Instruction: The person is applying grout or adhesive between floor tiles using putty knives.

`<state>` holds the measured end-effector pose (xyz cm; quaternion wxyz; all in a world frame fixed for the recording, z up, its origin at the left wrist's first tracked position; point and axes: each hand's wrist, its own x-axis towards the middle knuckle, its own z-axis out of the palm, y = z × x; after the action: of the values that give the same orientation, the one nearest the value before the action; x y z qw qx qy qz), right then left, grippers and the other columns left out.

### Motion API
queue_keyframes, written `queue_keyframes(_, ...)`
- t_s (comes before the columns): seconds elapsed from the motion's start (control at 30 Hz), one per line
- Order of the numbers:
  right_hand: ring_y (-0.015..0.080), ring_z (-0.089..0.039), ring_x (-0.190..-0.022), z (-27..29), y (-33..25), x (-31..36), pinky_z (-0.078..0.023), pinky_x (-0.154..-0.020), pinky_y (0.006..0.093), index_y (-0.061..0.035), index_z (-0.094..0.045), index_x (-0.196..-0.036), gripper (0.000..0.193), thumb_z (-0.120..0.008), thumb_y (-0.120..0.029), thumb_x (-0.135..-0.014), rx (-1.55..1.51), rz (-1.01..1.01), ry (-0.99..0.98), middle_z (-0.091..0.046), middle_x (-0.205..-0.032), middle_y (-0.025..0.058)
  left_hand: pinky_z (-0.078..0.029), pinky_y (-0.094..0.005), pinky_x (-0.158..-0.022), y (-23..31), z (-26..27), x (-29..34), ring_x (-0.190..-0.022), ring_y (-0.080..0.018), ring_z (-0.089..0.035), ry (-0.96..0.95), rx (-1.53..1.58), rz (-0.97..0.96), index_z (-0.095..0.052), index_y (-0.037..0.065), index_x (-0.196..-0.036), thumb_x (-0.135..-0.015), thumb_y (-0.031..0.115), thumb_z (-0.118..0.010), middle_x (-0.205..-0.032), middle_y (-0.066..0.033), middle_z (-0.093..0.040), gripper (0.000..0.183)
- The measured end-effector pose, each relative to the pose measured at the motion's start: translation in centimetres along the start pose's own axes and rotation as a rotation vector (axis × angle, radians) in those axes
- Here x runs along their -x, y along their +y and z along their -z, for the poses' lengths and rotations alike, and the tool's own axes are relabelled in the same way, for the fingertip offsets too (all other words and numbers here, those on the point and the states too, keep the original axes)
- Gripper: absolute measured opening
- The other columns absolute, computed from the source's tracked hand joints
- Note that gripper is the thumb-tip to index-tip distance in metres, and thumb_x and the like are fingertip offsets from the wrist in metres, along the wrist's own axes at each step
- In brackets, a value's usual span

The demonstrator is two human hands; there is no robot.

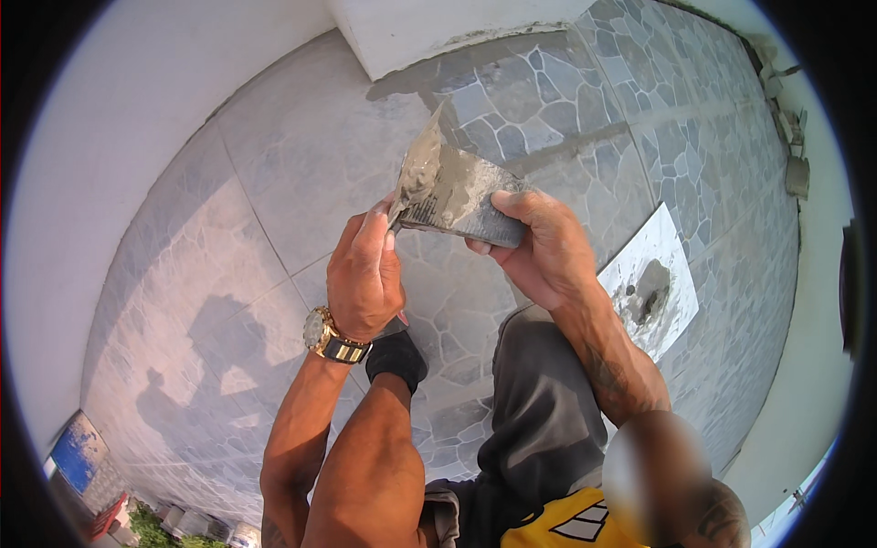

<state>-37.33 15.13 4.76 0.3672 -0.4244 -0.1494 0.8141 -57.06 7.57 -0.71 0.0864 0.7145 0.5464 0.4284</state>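
Observation:
My left hand [364,274], wearing a wristwatch, is closed around what looks like the handle end of a pointed trowel. The trowel's blade [423,155] points up and away and carries wet grey mortar. In my right hand [551,242] is a dark grey tile piece [475,205], pinched with the thumb on top and fingers underneath. Mortar smears the tile's upper face, and the trowel blade meets its left side. Both things are held above the floor, between and beyond my knees. My left fingers hide most of the trowel's handle.
A white board [671,242] with a mound of mortar [652,290] lies on the floor to the right. Stone-patterned tiles [548,87] cover the floor. Damp mortar edges a white wall block [438,36] ahead. Walls curve along both sides; rubble [797,178] lies at the far right.

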Motion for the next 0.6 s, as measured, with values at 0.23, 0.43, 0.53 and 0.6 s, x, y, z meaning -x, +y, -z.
queue_keyframes(0.23,0.0234,-0.061,-0.087,2.6,-0.4,-0.5,-0.048,-0.071,0.0383,0.0089,-0.054,-0.112,0.033,-0.056,-0.012,-0.088,-0.092,-0.026,-0.053,-0.063,-0.103,0.0163,-0.054,-0.0412,-0.074,0.5,-0.8,-1.1,-0.091,-0.0361,-0.065,-0.074,0.023,-0.030,-0.041,0.001,-0.135,-0.089,-0.005,-0.053,-0.112,-0.0233,-0.063,0.047)
queue_keyframes(0.43,0.0222,-0.060,-0.086,3.6,-2.0,0.1,-0.046,-0.067,0.0353,0.0077,-0.050,-0.120,0.042,-0.057,-0.015,-0.085,-0.157,0.001,-0.009,-0.063,-0.106,0.0163,-0.057,-0.0357,-0.065,1.6,-1.8,-3.7,-0.088,-0.0303,-0.065,-0.069,-0.047,-0.162,-0.045,0.009,-0.135,-0.075,-0.013,-0.060,-0.118,-0.0161,-0.065,0.065)
queue_keyframes(0.53,0.0212,-0.059,-0.083,3.9,-2.7,0.4,-0.044,-0.064,0.0336,0.0084,-0.048,-0.122,0.045,-0.055,-0.014,-0.084,-0.229,0.016,-0.016,-0.062,-0.108,0.0173,-0.056,-0.0340,-0.063,1.9,-2.0,-4.8,-0.086,-0.0282,-0.064,-0.079,-0.107,-0.228,-0.046,0.010,-0.134,-0.075,-0.012,-0.061,-0.114,-0.0161,-0.066,0.065)
queue_keyframes(0.6,0.0224,-0.060,-0.086,4.8,-3.1,0.5,-0.046,-0.067,0.0349,0.0075,-0.049,-0.121,0.042,-0.056,-0.013,-0.085,-0.262,0.010,-0.056,-0.062,-0.108,0.0163,-0.056,-0.0328,-0.063,2.2,-2.1,-5.3,-0.084,-0.0270,-0.064,-0.072,-0.138,-0.269,-0.047,0.010,-0.134,-0.075,-0.011,-0.062,-0.112,-0.0159,-0.067,0.065)
